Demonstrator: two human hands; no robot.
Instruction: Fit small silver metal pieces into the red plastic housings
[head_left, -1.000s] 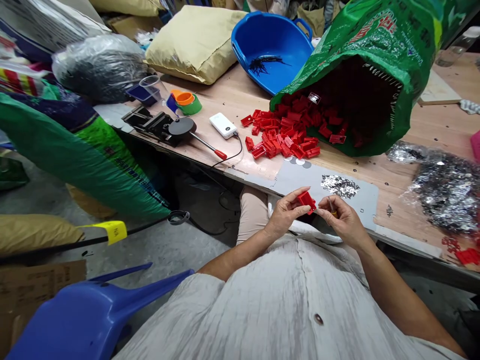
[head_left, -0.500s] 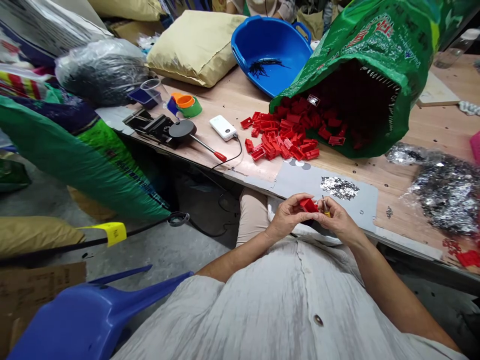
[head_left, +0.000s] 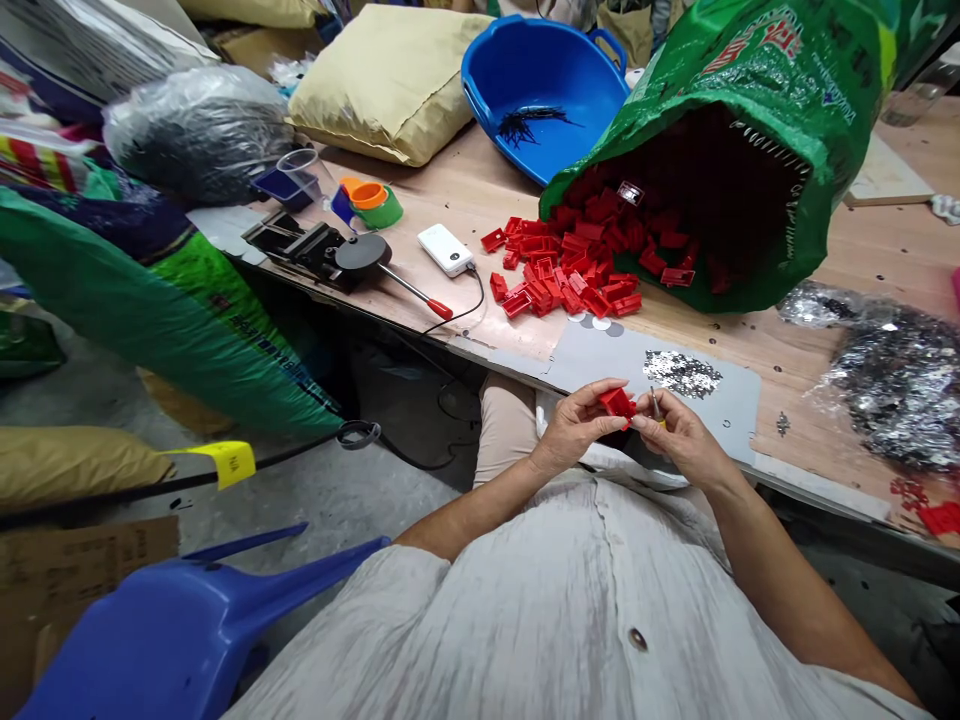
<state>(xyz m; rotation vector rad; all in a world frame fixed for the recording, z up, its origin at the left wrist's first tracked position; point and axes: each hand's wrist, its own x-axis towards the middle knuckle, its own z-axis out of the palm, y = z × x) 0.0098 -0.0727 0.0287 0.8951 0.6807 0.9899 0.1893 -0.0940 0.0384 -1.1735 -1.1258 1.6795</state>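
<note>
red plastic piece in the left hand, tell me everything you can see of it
The red plastic piece is small and boxy, of bright, slightly glossy plastic; the fingers hide much of its shape. The left hand pinches it above the person's lap, just off the table edge. The tip of a thin metal tool, held in the right hand, sits right beside it, though whether they touch cannot be told. It matches the red pieces in the pile on the table.
</note>
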